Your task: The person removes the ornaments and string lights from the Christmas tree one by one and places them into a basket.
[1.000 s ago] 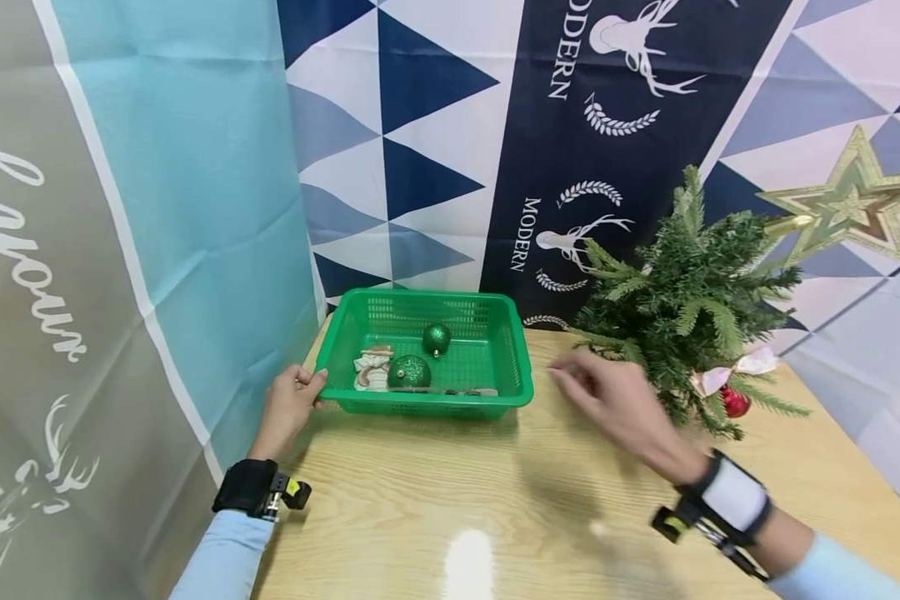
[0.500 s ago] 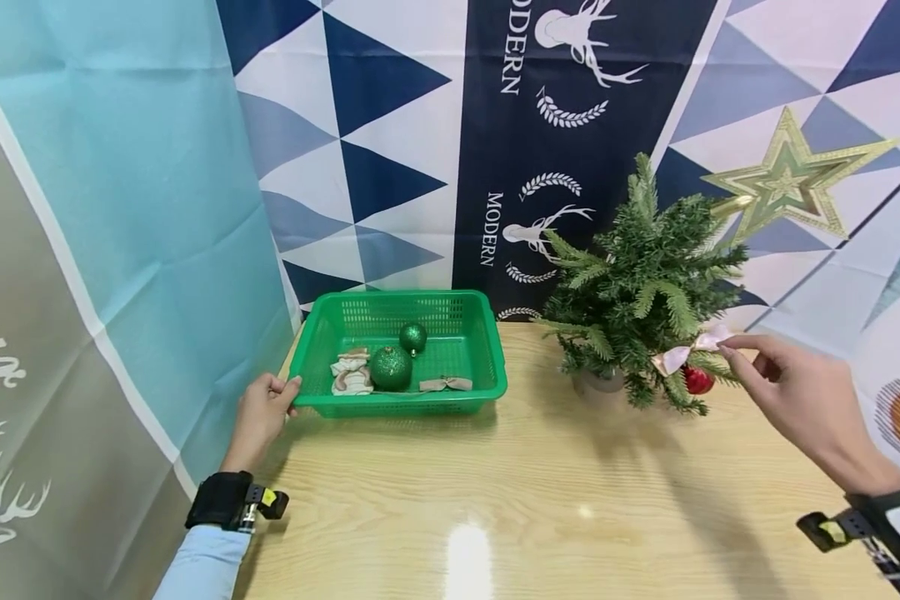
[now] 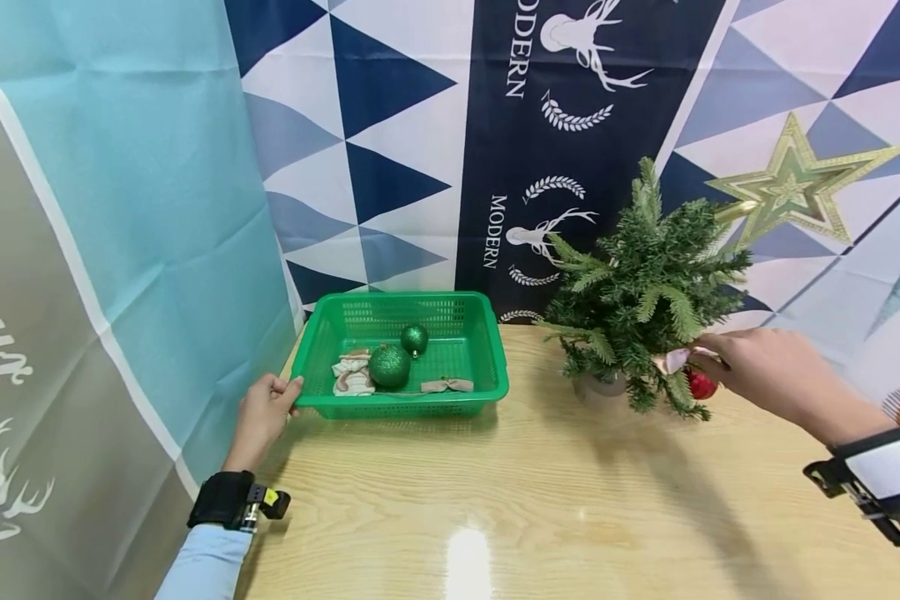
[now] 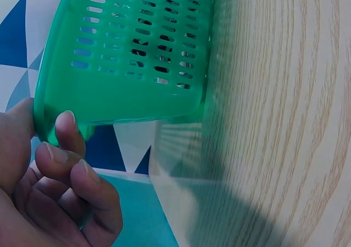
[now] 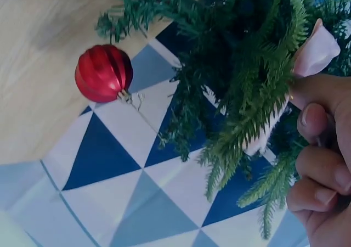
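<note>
My left hand [image 3: 261, 417] grips the left front corner of a green plastic basket [image 3: 401, 407], thumb over the rim and fingers below. Inside the basket lie a large green glitter ball [image 3: 389, 366], a smaller green ball [image 3: 415, 338], a beige bow [image 3: 447, 385] and some white-and-tan ornaments [image 3: 354, 373]. Over at the small Christmas tree [image 3: 641, 292], my right hand [image 3: 767, 375] pinches a pale pink bow [image 5: 318, 49] on a lower branch. The bow's middle is hidden behind thumb and needles. A red ball [image 5: 104, 73] hangs beside that hand.
A gold star [image 3: 791, 185] leans out from the tree's top right. Patterned cloth [image 3: 390, 150] rises behind the wooden table [image 3: 420, 483], and a turquoise cloth [image 3: 172, 183] stands close to my left hand.
My right hand has gone from beside the basket to the tree, first at the bow's right tip, now nearer its middle. The view has swung right. My left hand keeps the rim.
</note>
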